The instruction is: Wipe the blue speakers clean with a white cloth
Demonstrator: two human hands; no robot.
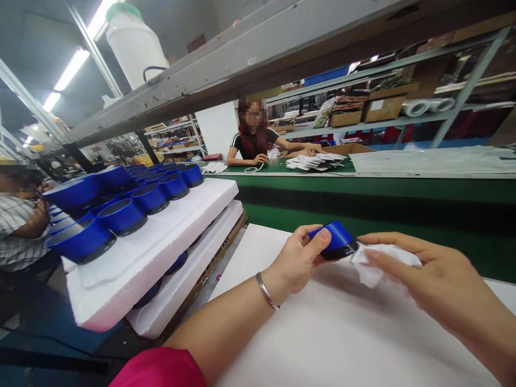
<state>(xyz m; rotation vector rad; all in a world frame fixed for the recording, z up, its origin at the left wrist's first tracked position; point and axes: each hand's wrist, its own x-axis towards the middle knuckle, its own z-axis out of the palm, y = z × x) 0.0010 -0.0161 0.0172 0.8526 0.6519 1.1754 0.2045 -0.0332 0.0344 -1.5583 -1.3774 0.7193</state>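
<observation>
Lower centre: white tabletop (322, 333). Above it my left hand (300, 260), fingers grasping blue speaker (336, 240); right hand (427, 271) presses white cloth (373, 263) against it. I'd wipe gently, grip steady.

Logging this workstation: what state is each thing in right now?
Left hand: gripping blue speaker, tilted, off the table.
Right hand: pressing white cloth against the speaker.
Blue speakers on foam tray: resting loose.
Foam trays: stacked.

Left hand (300, 258) holds blue speaker (336, 239); right hand (433, 277) presses white cloth (373, 263).
</observation>
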